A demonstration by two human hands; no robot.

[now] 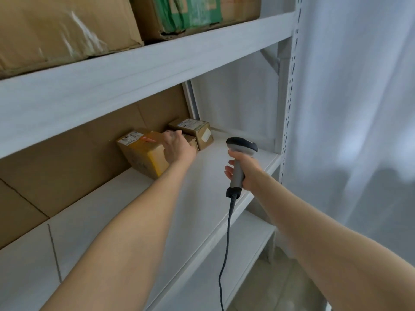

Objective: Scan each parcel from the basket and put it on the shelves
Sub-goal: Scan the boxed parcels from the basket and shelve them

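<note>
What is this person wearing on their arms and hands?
No sleeves show: the left arm and right arm are bare to the picture's edge. The left hand and the right hand wear no gloves; no watch, bracelet or ring is visible.

Smooth, matt white painted shelves on a perforated metal post. Plain brown cardboard for the big boxes up top, streaked with glossy clear tape. Shiny yellowish tape over the near parcel; white paper labels there and on the far parcel. Smooth grey and black plastic scanner. Thin white cloth curtain at right.
</note>
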